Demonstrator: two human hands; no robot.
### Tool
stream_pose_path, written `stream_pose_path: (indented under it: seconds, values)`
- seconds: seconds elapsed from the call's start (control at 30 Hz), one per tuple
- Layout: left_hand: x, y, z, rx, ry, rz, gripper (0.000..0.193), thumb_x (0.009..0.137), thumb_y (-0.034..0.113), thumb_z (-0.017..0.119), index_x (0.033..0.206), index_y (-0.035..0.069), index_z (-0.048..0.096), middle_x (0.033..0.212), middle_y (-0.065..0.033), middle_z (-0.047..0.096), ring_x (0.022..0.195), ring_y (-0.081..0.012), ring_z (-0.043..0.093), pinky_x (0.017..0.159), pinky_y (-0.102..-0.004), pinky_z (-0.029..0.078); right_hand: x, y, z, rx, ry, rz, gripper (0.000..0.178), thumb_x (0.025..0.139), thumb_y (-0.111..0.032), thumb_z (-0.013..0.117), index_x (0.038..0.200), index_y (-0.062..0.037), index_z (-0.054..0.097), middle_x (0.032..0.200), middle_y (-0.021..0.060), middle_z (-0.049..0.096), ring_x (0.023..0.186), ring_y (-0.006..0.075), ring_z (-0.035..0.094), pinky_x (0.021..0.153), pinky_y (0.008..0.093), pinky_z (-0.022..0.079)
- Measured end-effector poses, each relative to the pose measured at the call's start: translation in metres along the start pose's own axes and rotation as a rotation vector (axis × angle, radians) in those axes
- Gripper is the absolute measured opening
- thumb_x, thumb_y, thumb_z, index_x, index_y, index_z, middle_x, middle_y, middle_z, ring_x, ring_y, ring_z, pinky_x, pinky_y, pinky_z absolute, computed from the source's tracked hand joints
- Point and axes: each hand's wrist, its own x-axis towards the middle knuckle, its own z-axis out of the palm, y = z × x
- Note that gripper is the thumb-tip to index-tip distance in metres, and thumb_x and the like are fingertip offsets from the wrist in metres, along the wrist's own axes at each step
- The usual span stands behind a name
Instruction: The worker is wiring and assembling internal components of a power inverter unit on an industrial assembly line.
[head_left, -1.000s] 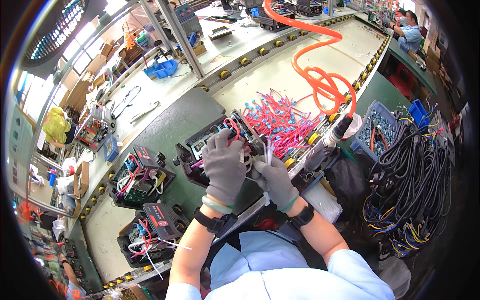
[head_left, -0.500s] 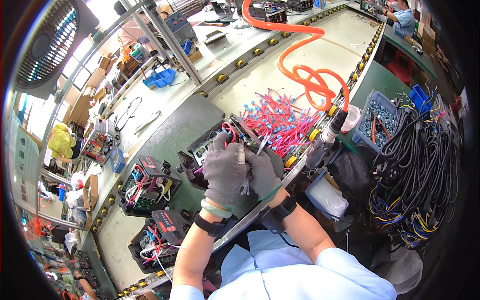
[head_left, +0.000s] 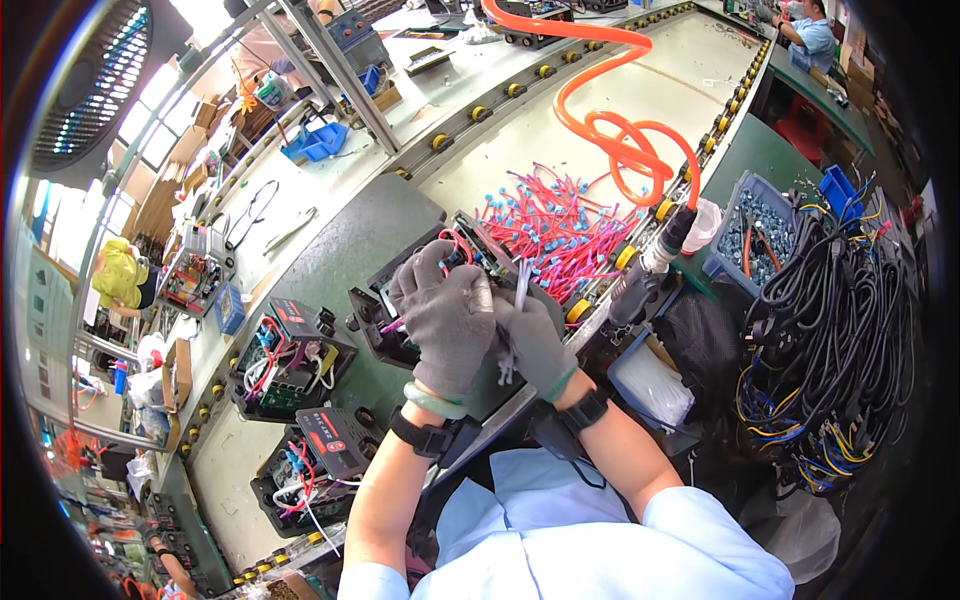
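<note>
My left hand (head_left: 447, 325), in a dark grey glove, bends over an open black device housing (head_left: 377, 332) on the green board. Its fingers are curled beside red wires (head_left: 459, 243) that rise from the housing; what they grip is hidden. Close against it, my right hand (head_left: 537, 345), gloved alike, is closed round a bundle of thin pale strips that look like cable ties (head_left: 523, 279). Their ends stick out above and below the fist. Both hands are at the near side of the housing.
Red wires with blue connectors (head_left: 560, 225) lie heaped beyond the housing. An orange coiled hose (head_left: 640, 150) leads to a power tool (head_left: 640, 290) at right. Two open devices (head_left: 290, 365) (head_left: 310, 470) stand at left. Black cables (head_left: 840, 330) and a screw bin (head_left: 750, 235) sit at right.
My left fingers have lifted and spread a little at the housing. My right hand has shifted slightly right, and the pale bundle in it stands more upright.
</note>
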Motion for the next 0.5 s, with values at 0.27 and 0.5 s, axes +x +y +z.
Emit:
stream_pose_path:
  seconds: [0.27,0.5]
  values:
    - [-0.004,-0.009,0.011,0.096,0.052,0.246,0.017,0.081,0.015,0.069,0.095,0.013,0.060,0.088,-0.0026,0.066,0.097,-0.0245,0.064,0.113,-0.0532,0.026,-0.025,-0.004,0.001,-0.202,0.128,-0.324,0.021,0.096,-0.012,0.057,0.113,-0.0024,0.064,0.080,0.0029,0.067,0.059,0.0048,0.054,0.051,0.0218,0.043]
    - [-0.007,-0.001,-0.002,-0.165,-0.172,-0.053,0.008,0.083,0.016,0.070,0.090,0.014,0.067,0.083,-0.0049,0.068,0.090,-0.0230,0.065,0.111,-0.0504,0.028,-0.032,-0.040,-0.001,-0.173,-0.049,-0.267,0.017,0.093,-0.009,0.061,0.106,-0.0012,0.065,0.086,0.0038,0.069,0.061,0.0055,0.056,0.054,0.0207,0.044]
